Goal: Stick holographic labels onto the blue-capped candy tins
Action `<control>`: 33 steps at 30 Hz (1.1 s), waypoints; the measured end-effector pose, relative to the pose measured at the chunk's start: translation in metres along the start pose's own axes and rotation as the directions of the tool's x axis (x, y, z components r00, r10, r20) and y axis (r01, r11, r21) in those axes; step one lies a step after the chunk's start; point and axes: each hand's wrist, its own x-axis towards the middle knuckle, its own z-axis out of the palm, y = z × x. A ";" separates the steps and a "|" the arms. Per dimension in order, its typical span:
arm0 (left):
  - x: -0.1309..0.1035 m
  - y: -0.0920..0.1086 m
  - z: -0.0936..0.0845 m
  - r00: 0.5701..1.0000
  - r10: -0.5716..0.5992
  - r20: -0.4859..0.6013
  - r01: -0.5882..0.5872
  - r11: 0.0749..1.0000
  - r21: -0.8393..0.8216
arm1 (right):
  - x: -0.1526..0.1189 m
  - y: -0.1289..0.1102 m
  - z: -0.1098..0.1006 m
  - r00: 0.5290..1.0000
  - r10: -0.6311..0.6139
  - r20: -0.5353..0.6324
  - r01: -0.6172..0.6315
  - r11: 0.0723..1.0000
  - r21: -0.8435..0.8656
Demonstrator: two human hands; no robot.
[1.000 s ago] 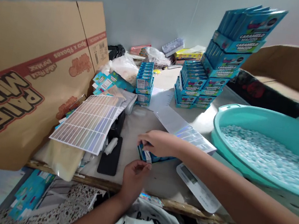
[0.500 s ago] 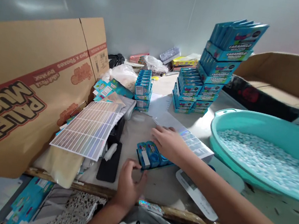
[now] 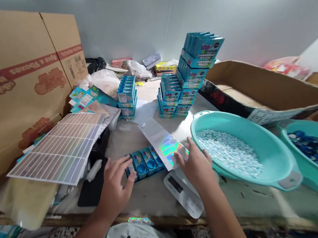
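Left hand (image 3: pixel 117 183) by box (image 3: pixel 152 176) (blue packs (image 3: pixel 140 167)).

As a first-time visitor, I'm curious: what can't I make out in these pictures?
In the head view:
Scale display: reading too small.
Nearest blue packs: right end partly hidden by holographic label sheet.
Rightmost teal basin: cut off by right edge.
Cardboard box: cut off by left edge.

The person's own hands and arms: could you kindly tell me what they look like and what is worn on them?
The left hand and right hand are ungloved, with no ring, bracelet or watch visible. Both forearms are bare, with no sleeves showing. Below them shows a white garment with black, script-like lettering.
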 end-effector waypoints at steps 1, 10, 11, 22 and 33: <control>-0.004 -0.004 0.000 0.998 0.018 -0.058 -0.019 1.000 -0.018 | 0.000 0.002 0.003 1.000 0.012 0.005 -0.012 1.000 0.001; 0.026 0.008 -0.018 0.793 0.584 -0.177 -0.558 0.811 0.177 | -0.016 -0.028 -0.028 0.951 0.007 -0.310 0.128 0.902 0.413; 0.036 0.020 -0.021 0.756 0.639 -0.144 -0.612 0.767 0.191 | -0.022 -0.039 -0.034 0.953 0.020 -0.301 0.131 0.872 0.471; 0.088 0.066 -0.022 0.763 0.627 -0.155 -0.625 0.778 0.072 | -0.055 -0.091 -0.048 0.999 0.032 -0.005 -0.008 0.408 0.913; 0.077 0.060 -0.006 0.699 0.693 -0.176 -0.686 0.720 0.109 | -0.053 -0.084 -0.041 0.969 0.244 0.036 -0.096 0.236 0.967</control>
